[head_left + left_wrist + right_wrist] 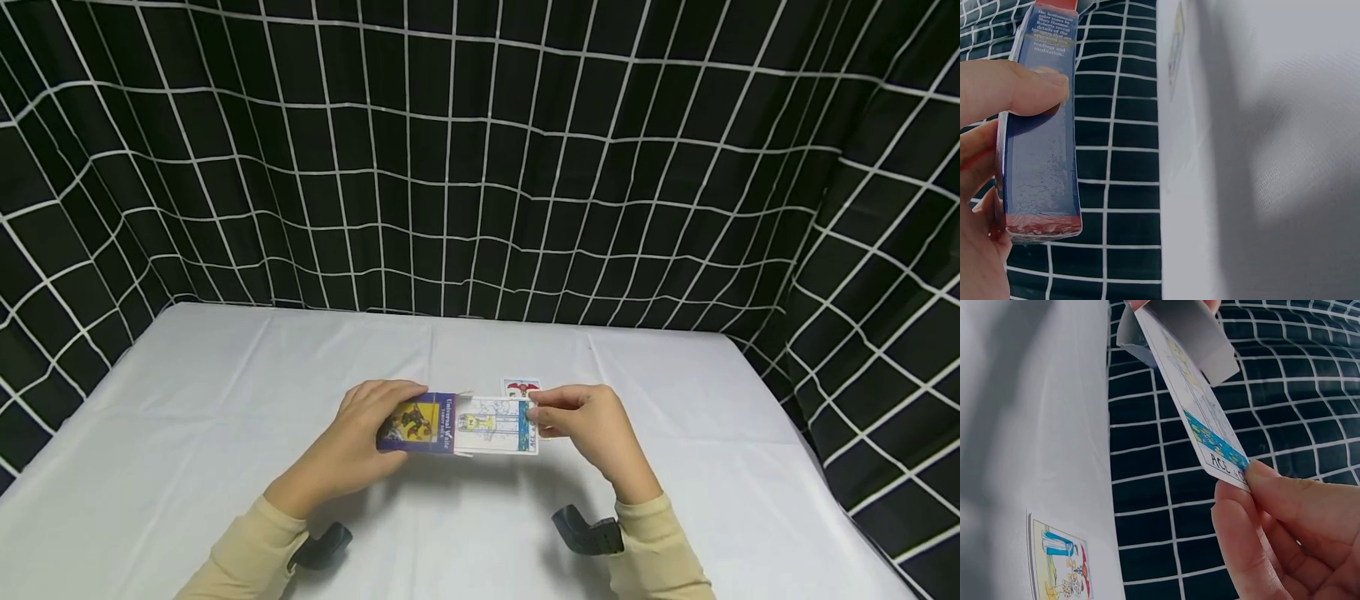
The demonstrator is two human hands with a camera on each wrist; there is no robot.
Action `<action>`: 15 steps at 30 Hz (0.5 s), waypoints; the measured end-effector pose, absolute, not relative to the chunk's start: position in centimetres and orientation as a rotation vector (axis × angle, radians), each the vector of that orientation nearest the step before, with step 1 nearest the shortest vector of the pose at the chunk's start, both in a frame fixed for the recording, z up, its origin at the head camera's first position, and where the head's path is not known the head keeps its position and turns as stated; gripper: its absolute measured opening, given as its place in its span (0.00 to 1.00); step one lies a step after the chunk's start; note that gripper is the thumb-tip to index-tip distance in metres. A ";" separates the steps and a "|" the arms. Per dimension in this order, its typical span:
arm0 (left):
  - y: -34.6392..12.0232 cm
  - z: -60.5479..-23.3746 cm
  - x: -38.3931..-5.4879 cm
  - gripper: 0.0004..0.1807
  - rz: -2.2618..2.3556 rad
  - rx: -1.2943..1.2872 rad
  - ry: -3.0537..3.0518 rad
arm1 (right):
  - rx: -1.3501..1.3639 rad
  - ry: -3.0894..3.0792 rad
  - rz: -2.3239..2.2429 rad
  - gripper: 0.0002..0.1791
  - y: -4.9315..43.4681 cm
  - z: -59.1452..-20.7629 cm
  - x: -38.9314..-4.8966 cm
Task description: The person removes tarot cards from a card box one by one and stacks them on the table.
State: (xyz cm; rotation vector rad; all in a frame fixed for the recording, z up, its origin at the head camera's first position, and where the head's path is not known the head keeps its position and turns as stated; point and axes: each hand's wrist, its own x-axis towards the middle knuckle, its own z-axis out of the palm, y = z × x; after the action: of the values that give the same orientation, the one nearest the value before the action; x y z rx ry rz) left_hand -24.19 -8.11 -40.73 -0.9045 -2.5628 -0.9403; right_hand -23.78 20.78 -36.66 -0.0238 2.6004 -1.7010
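A purple tarot card box (442, 423) with a yellow picture on its front is gripped by my left hand (367, 433), thumb along one narrow side in the left wrist view. The box lies sideways above the table, its flaps open toward the right. From that open end sticks a tarot card (487, 425) with a yellow cup and a blue water band. My right hand (588, 421) pinches its outer end between thumb and fingers; in the right wrist view the card's lettering starts with "ACE". Behind the right hand, another tarot card (1063, 562) lies face up on the table.
A white cloth covers the table (225, 400). Black curtains (450, 167) with a white grid stand behind it and at both sides. A dark wrist device (588, 533) sits below the right sleeve, and a similar one (322, 546) by the left sleeve.
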 end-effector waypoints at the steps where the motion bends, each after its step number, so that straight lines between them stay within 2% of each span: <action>1: -8.1 -40.7 -24.2 0.40 -0.938 -0.904 -2.561 | -0.025 2.599 -1.705 0.14 20.8 -36.6 -23.8; 15: -8.2 -40.8 -24.3 0.40 -0.934 -0.897 -2.557 | -0.018 2.632 -1.671 0.12 21.3 -36.6 -23.9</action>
State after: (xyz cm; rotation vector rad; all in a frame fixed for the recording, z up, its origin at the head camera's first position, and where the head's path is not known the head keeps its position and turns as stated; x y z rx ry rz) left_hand -24.26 -8.22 -40.81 -0.8968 -2.5567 -0.9344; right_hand -23.92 21.33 -36.59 -0.0180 2.6321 -1.6713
